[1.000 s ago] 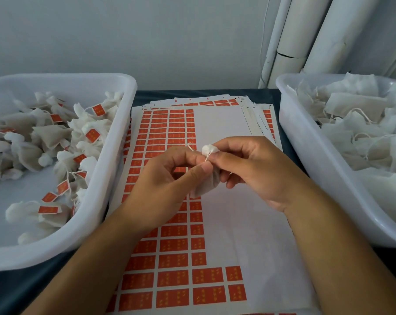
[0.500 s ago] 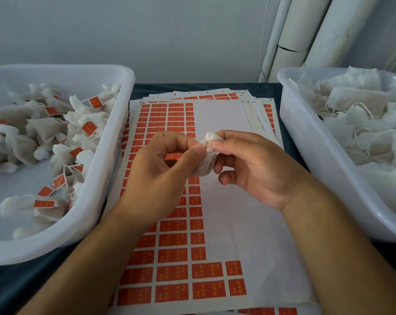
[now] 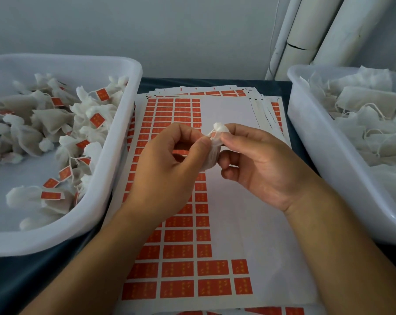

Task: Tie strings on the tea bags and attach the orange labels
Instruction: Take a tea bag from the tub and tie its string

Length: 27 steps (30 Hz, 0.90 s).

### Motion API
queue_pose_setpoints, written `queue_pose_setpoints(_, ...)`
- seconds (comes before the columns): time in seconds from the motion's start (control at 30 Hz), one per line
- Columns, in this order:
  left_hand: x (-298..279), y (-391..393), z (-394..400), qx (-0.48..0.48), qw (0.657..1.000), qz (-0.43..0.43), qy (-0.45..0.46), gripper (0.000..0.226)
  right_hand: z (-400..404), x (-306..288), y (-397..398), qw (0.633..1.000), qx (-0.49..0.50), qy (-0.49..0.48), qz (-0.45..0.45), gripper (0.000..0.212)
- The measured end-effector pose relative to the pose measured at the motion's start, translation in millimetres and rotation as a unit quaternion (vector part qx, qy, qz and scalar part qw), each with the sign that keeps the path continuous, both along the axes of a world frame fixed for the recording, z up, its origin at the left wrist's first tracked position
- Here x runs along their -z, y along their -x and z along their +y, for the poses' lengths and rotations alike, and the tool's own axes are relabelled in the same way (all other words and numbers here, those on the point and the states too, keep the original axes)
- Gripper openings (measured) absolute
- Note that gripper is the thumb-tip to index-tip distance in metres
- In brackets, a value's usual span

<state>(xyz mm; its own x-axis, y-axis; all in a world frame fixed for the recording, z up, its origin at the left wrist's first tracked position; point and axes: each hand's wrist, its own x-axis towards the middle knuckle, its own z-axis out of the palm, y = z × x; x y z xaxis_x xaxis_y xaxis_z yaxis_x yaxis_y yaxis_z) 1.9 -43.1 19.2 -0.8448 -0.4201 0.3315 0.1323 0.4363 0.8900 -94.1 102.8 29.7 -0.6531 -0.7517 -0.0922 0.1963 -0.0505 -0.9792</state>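
A white tea bag (image 3: 213, 153) hangs between both hands above the sheet of orange labels (image 3: 178, 248). My right hand (image 3: 258, 160) pinches the bag's gathered neck with thumb and forefinger. My left hand (image 3: 169, 169) pinches the thin white string (image 3: 209, 134) at that neck, thumb against forefinger. The bag's tuft pokes up above the fingers. The lower part of the bag is partly hidden behind my left thumb.
A white tub (image 3: 115, 178) on the left holds several tea bags with orange labels tied on. A white tub (image 3: 310, 142) on the right holds several tea bags with loose strings. More label sheets are stacked beneath. White pipes (image 3: 306, 35) stand at the back right.
Both hands with the tea bag have lifted slightly and moved away from me. The string now sits drawn in closer at the bag's neck.
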Motion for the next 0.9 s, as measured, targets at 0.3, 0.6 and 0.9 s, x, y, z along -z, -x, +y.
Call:
queue_pose_setpoints(0.3, 1, 1, 2, -0.027, 0.998, 0.023, 0.045, 0.012, -3, 0, -7, 0.997, -0.019, 0.029, -0.067, 0.024)
queue_pose_setpoints(0.6, 2, 0, -1, -0.095, 0.975, 0.074, 0.187, 0.02, -8, 2, -6, 0.996, 0.007, 0.016, -0.086, 0.022)
queue_pose_setpoints(0.9, 11, 5, -15, -0.111, 0.919, 0.137, 0.352, 0.014, -9, 3, -5, 0.995, 0.035, 0.002, -0.097, 0.023)
